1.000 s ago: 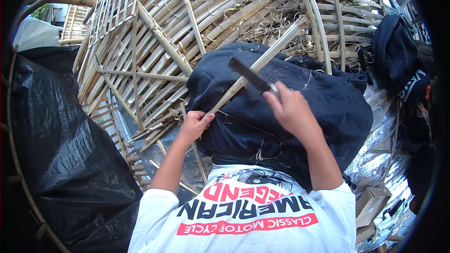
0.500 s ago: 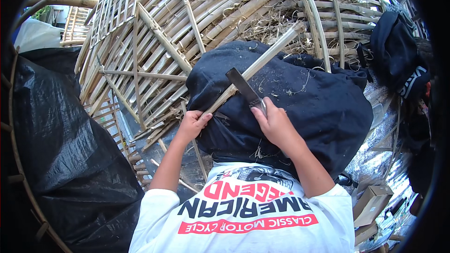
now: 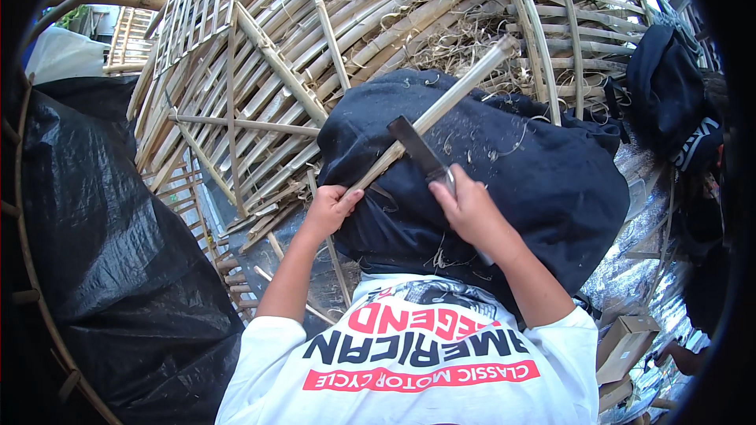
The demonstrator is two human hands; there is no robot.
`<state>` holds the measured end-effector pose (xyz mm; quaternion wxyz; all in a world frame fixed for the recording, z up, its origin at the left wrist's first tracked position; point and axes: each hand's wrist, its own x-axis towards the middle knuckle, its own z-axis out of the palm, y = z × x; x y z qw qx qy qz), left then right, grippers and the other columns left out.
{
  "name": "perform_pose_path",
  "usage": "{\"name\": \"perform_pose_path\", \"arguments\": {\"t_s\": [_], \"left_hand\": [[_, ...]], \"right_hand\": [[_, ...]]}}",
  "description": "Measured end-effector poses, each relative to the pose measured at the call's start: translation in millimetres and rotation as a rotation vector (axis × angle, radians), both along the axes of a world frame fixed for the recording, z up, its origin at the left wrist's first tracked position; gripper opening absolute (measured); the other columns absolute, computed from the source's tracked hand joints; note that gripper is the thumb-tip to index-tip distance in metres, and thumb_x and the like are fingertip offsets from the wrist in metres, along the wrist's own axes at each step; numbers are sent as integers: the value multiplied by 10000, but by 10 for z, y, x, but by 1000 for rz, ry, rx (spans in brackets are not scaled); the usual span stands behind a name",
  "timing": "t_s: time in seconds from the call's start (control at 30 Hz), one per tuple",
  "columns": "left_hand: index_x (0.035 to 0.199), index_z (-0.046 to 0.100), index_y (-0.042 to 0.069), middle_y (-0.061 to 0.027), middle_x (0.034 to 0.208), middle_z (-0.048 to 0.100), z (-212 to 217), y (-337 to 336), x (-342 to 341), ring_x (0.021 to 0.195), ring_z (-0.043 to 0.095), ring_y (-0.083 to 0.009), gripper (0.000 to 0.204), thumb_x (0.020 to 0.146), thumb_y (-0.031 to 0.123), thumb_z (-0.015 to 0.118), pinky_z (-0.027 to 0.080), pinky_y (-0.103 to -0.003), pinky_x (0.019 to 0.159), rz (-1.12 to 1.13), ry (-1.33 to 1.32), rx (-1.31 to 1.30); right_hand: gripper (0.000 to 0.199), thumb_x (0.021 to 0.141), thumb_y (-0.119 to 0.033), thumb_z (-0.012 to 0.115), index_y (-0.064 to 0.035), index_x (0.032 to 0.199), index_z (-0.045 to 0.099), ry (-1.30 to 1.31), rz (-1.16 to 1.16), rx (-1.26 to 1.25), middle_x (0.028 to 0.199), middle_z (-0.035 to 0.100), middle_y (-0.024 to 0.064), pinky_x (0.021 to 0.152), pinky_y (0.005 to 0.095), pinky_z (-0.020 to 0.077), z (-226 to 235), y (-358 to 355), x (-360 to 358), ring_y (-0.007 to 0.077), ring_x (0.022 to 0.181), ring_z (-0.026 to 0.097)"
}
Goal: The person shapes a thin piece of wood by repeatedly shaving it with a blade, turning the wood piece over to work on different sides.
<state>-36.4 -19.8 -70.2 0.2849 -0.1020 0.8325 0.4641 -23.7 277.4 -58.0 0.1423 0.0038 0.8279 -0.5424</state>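
My left hand (image 3: pixel 336 208) is closed round the lower end of a long pale bamboo strip (image 3: pixel 461 93), which slants up and to the right, away from me. In my right hand (image 3: pixel 472 208) is a wide-bladed knife (image 3: pixel 419 149), gripped by its handle. Its dark, square-ended blade lies across the strip, a little beyond my left hand, and seems to touch it. Beneath both hands, dark blue cloth (image 3: pixel 543 181) covers my lap, with thin curled shavings scattered on it.
Slatted bamboo (image 3: pixel 370 24) spreads ahead, with a heap of shavings (image 3: pixel 465 51) on it. A bamboo lattice (image 3: pixel 197 16) stands at far left. Black plastic sheeting (image 3: pixel 110 244) hangs on the left. To the right are a dark bag (image 3: pixel 669 86) and a cardboard box (image 3: pixel 626 346).
Both hands, the strip and the knife appear slightly further right, as does most of the scene. The knife stays across the strip. At the lower right, a brownish shape has appeared beside the box.
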Motion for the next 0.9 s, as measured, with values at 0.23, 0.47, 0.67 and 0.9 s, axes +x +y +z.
{"name": "perform_pose_path", "arguments": {"t_s": [0.23, 0.47, 0.67, 0.9], "left_hand": [[700, 642, -39, -24, 596, 571, -4, 3, -34, 568, 524, -83, 509, 925, 416, 686, 429, -261, 535, -6, -35, 26], [689, 629, -17, -20, 590, 568, 51, 63, -69, 554, 537, -82, 508, 932, 427, 673, 429, -250, 515, -45, 6, 33], [664, 610, -5, -16, 581, 553, 77, 43, -64, 544, 523, -76, 488, 930, 398, 681, 406, -250, 497, -2, -40, 68], [682, 633, -39, -34, 591, 573, -17, -55, -3, 569, 530, -85, 522, 910, 427, 701, 442, -266, 546, 10, -23, 78]], "right_hand": [[328, 983, -296, 577, 29, 990, 527, -128, -55, -69, 684, 612, 230, 589, 457, 474, 154, 31, -66, 383, 627, 607], [312, 979, -276, 579, 31, 986, 526, -155, -123, -105, 700, 610, 299, 615, 464, 482, 91, 99, -96, 495, 752, 634], [325, 963, -298, 612, 12, 986, 519, -222, -232, -150, 711, 629, 278, 613, 479, 483, 275, 168, -256, 475, 687, 626], [318, 979, -310, 573, -2, 993, 494, -166, -154, -68, 737, 632, 297, 644, 537, 485, 430, 207, -254, 503, 741, 628]]}}
